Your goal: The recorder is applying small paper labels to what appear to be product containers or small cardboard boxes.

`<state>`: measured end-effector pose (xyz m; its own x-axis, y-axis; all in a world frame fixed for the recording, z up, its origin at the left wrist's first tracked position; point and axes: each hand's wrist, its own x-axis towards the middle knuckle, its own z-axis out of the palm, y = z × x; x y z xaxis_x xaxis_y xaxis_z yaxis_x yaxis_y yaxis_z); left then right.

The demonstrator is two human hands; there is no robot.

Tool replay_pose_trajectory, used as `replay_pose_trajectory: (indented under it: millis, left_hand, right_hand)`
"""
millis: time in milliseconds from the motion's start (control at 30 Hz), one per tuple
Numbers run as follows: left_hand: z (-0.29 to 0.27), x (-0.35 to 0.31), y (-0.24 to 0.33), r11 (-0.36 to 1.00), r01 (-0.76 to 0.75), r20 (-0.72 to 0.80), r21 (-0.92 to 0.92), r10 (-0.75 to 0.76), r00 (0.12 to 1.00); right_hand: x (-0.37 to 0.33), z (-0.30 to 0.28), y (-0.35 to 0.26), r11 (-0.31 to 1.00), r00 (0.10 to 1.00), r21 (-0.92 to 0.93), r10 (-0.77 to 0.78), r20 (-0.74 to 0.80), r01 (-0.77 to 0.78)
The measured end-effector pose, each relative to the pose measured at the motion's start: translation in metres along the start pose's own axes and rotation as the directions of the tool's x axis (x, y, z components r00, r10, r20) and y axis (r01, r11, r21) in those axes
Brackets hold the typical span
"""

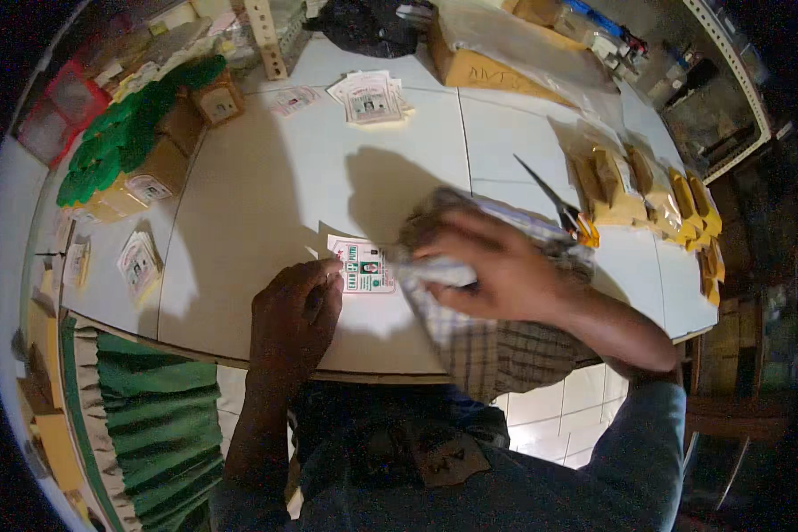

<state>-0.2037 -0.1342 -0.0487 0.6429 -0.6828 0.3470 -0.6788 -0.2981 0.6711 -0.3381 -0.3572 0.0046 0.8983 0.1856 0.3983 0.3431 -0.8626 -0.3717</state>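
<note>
A white label (370, 277) with red and green print lies on the white table at the middle. My left hand (297, 306) is closed at its left edge, with thumb and fingertips on it. Just to the right, my right hand (496, 266) grips a bunched checkered cloth (470, 332), some of which hangs over the table's front edge. The hand and the bunched part look blurred. Whether the cloth touches the label I cannot tell.
Dark scissors (548, 191) with orange handles lie right of the cloth, beside several yellow-brown packets (616, 191). Green-topped packages (120, 146) stand at left, near a label pile (139, 266). More labels (370, 97) lie farther back, before a cardboard box (505, 75) and black plastic bag (368, 27).
</note>
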Motion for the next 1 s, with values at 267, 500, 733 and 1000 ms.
replay_pose_trajectory:
  millis: [267, 500, 733, 1000]
  left_hand:
    - [-0.005, -0.002, 0.006, 0.999, -0.004, 0.111, 0.043, -0.001, 0.994]
    - [-0.018, 0.003, 0.007, 0.995, -0.079, 0.123, 0.065, 0.07, 0.99]
    - [-0.031, 0.006, -0.015, 0.979, -0.165, 0.256, 0.118, 0.13, 0.958]
    - [-0.036, 0.008, -0.01, 0.999, 0.022, 0.22, 0.023, -0.026, 0.975]
  right_hand:
    - [0.023, 0.031, 0.016, 0.994, 0.988, 0.019, 0.101, 0.113, -0.104]
    - [0.035, 0.028, 0.011, 0.984, 0.981, -0.026, 0.179, 0.081, -0.177]
    - [0.052, 0.044, 0.0, 0.995, 0.994, -0.014, 0.095, 0.057, -0.094]
    - [0.064, 0.053, -0.01, 0.994, 0.968, 0.031, 0.092, 0.236, -0.102]
